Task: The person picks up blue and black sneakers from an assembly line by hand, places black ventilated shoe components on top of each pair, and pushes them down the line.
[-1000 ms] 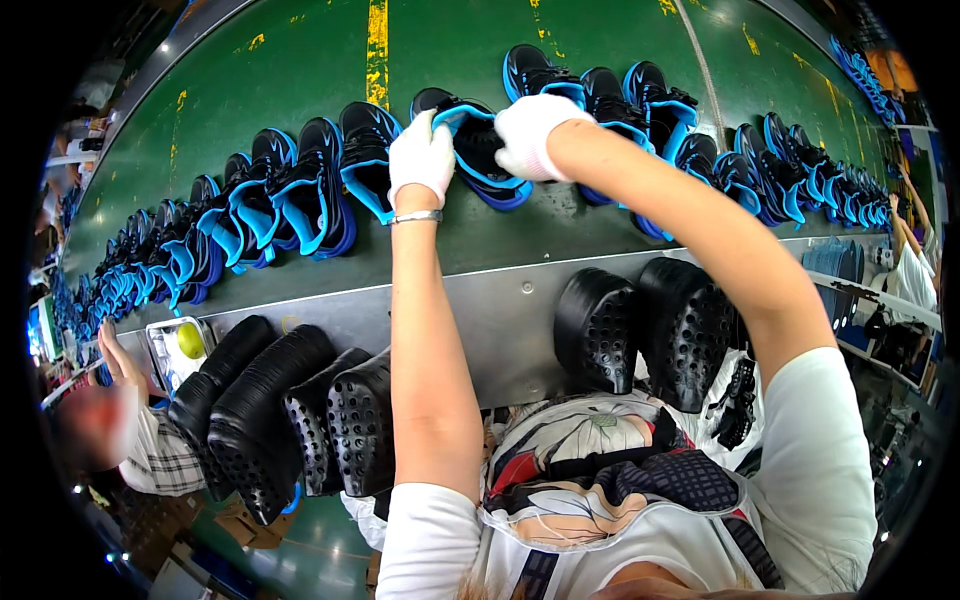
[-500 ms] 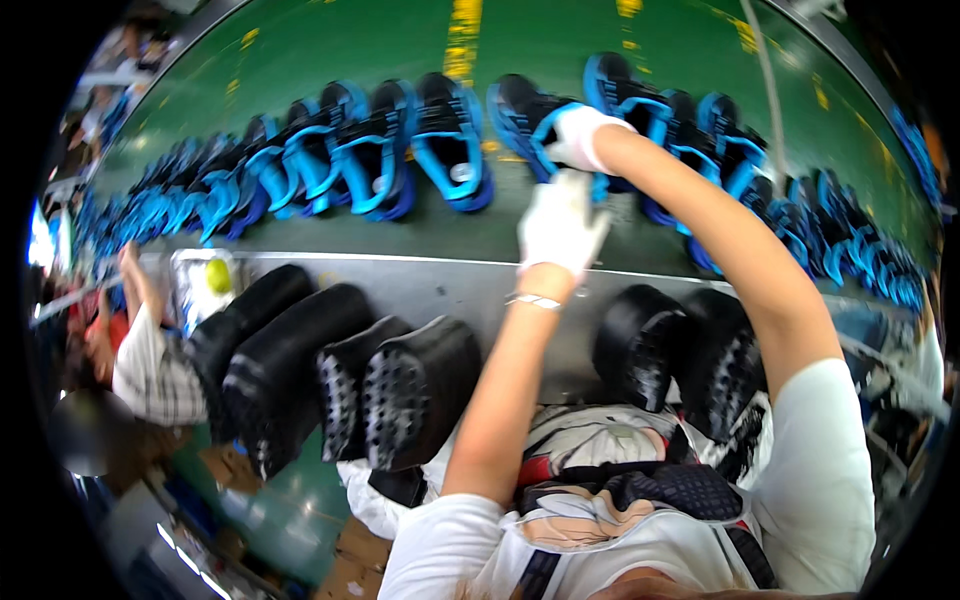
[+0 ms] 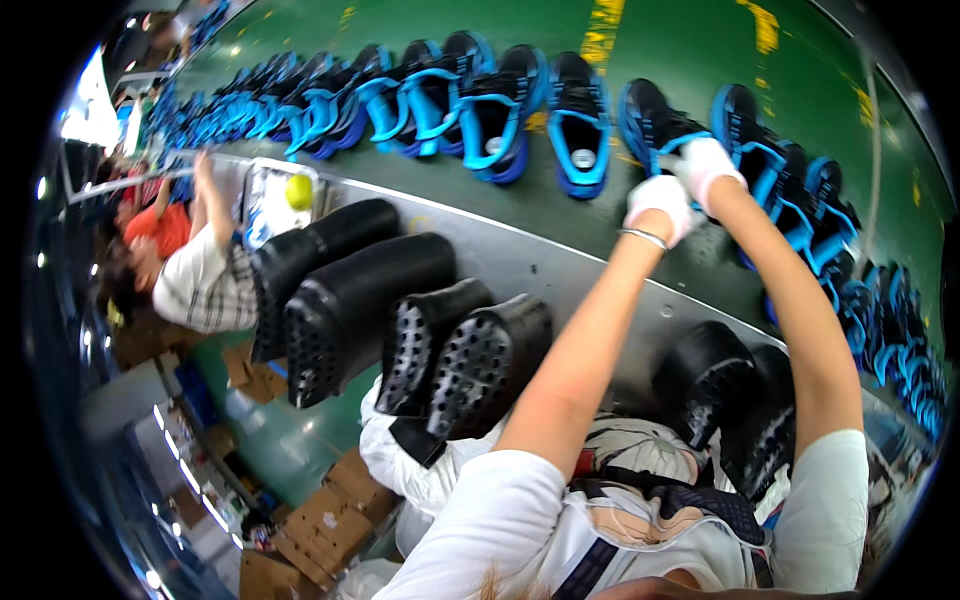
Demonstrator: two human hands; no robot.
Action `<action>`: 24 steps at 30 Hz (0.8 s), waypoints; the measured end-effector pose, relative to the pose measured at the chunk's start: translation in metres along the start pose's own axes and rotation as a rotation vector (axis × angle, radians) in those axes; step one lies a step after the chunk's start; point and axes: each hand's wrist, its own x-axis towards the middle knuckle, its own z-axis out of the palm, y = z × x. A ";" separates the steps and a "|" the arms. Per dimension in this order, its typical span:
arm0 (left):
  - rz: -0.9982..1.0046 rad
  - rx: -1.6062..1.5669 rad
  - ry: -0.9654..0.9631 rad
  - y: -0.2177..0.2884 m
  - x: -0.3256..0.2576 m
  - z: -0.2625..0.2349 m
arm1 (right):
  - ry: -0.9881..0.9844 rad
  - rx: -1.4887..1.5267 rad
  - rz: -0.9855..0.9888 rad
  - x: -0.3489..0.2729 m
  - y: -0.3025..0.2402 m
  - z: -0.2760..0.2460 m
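Note:
A black sneaker with bright blue trim [image 3: 648, 112] stands on the green work surface, its toe pointing away from me. Both my hands wear white gloves and meet at its heel end. My right hand [image 3: 706, 172] grips the collar from the right side, fingers bent. Just below and left of it, my left hand [image 3: 662, 206] is closed at the back of the same shoe. The gloves hide the sneaker's heel and whatever small thing may lie between the fingers. Another such sneaker [image 3: 580, 125] sits to the left, its inside showing; one more [image 3: 745, 130] stands to the right.
Long rows of matching sneakers [image 3: 420, 95] run left and right. Along the near metal ledge [image 3: 500, 235] hang several black rubber boots [image 3: 370, 275], soles toward me. A tray with a yellow-green ball [image 3: 299, 191] is at left, near another person [image 3: 205, 280]. Cardboard boxes [image 3: 320, 525] lie below.
The view has swung, so sneakers and boots appear shifted right and tilted. My hands remain at the same sneaker, the right one now closer above the left.

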 end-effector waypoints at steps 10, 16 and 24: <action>0.005 0.376 0.169 0.000 -0.038 -0.044 | -0.164 -0.029 -0.095 -0.101 -0.041 -0.106; 0.555 0.430 0.597 0.058 -0.050 -0.027 | 0.204 0.134 0.173 -0.271 0.089 -0.158; 0.645 0.324 0.303 0.054 0.024 0.026 | -0.069 0.045 0.772 -0.328 0.188 -0.118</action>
